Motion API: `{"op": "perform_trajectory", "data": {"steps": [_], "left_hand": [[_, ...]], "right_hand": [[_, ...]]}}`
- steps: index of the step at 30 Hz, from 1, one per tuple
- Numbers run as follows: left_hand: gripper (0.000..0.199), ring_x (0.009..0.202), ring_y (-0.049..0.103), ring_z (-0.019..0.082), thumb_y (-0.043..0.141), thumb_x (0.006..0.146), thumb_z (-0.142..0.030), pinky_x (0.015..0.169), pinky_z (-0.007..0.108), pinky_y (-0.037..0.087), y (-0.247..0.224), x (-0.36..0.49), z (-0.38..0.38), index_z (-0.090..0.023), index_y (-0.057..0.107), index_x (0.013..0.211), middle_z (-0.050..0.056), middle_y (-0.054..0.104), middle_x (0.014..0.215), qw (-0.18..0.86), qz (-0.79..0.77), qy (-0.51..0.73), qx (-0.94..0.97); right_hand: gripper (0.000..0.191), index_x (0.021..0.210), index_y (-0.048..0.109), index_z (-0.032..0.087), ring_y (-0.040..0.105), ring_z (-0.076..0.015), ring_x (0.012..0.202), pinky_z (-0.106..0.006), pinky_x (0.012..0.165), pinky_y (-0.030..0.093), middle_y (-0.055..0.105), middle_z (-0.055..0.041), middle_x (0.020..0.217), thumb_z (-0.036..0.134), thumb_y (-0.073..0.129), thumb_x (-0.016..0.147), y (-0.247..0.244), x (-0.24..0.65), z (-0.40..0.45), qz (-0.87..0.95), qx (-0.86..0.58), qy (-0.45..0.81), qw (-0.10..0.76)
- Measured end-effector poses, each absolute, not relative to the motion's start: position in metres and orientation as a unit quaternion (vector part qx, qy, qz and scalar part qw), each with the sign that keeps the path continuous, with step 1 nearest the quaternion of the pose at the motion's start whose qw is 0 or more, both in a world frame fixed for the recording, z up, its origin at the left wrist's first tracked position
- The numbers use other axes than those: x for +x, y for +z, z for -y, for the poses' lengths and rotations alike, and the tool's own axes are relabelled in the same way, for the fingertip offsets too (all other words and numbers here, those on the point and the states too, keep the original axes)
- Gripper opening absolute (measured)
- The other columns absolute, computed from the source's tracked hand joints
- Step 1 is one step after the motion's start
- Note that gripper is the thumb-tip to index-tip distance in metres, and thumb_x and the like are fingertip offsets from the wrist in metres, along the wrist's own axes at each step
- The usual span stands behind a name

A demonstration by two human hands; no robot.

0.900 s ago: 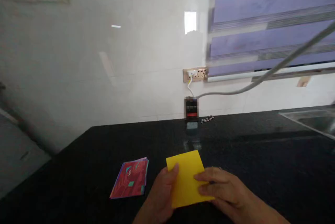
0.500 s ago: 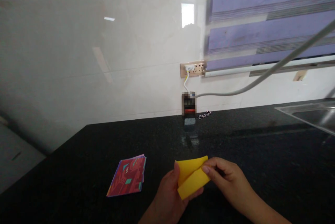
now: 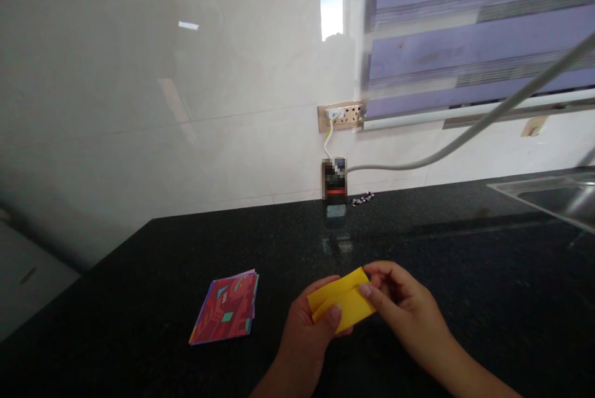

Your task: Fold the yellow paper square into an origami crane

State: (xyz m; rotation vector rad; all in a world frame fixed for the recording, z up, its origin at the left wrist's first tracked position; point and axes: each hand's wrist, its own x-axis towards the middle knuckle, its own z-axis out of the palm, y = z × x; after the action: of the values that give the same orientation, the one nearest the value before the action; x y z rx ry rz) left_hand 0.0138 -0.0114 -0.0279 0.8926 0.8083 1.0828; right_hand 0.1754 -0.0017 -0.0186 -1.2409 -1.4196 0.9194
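Observation:
A folded sheet of yellow paper is held above the dark counter, tilted with its right end higher. My left hand grips its left end, the thumb pressed on the front and the fingers behind. At the right end, my right hand pinches the paper between thumb and fingers. A lengthwise fold edge runs across the upper part of the paper. Left of my hands lies a stack of printed paper, mostly red with purple edges.
The black counter runs along a white tiled wall. A blurred-out dark box stands at the wall, with a string of beads beside it. A grey cable leads off to the right. A sink sits at the far right.
My left thumb has moved from the paper's upper left edge down onto its front. The yellow paper's flap now lies flatter, and my right hand still pinches its right end.

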Motion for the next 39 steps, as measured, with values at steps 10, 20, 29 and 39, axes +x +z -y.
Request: {"op": "perform_trajectory", "data": {"steps": [10,20,29,39], "left_hand": [[0.024,0.073,0.056,0.017,0.058,0.073,-0.030,0.059,0.025,0.046,-0.0243,0.0121,0.0089,-0.012,0.056,0.089,0.006,0.060,0.083,0.630,-0.446,0.475,0.423],[0.024,0.065,0.055,0.015,0.058,0.071,-0.034,0.052,0.022,0.043,-0.0194,0.0128,0.0087,-0.011,0.058,0.081,0.004,0.061,0.072,0.617,-0.464,0.473,0.423],[0.028,0.056,0.050,0.012,0.059,0.069,-0.038,0.047,0.021,0.040,-0.0220,0.0114,0.0073,-0.010,0.059,0.068,0.002,0.056,0.060,0.588,-0.496,0.470,0.434],[0.028,0.054,0.048,0.012,0.059,0.069,-0.039,0.045,0.020,0.038,-0.0212,0.0114,0.0067,-0.011,0.059,0.069,0.001,0.056,0.059,0.592,-0.488,0.478,0.428]], "right_hand": [[0.018,0.072,0.059,0.015,0.055,-0.0126,0.062,-0.022,0.057,0.041,0.062,-0.0009,0.068,0.033,0.058,0.075,-0.0116,0.1735,0.0028,0.479,-0.399,0.644,0.443],[0.026,0.067,0.058,0.016,0.056,-0.0131,0.058,-0.022,0.055,0.040,0.061,-0.0007,0.062,0.040,0.057,0.074,-0.0102,0.1707,0.0036,0.449,-0.408,0.662,0.439],[0.032,0.061,0.053,0.017,0.055,-0.0147,0.058,-0.023,0.052,0.040,0.055,0.0008,0.057,0.045,0.050,0.076,-0.0166,0.1716,0.0035,0.489,-0.445,0.610,0.438],[0.026,0.068,0.058,0.016,0.058,-0.0168,0.062,-0.026,0.057,0.044,0.061,-0.0019,0.063,0.042,0.057,0.071,-0.0126,0.1697,0.0031,0.475,-0.438,0.616,0.451]]}}
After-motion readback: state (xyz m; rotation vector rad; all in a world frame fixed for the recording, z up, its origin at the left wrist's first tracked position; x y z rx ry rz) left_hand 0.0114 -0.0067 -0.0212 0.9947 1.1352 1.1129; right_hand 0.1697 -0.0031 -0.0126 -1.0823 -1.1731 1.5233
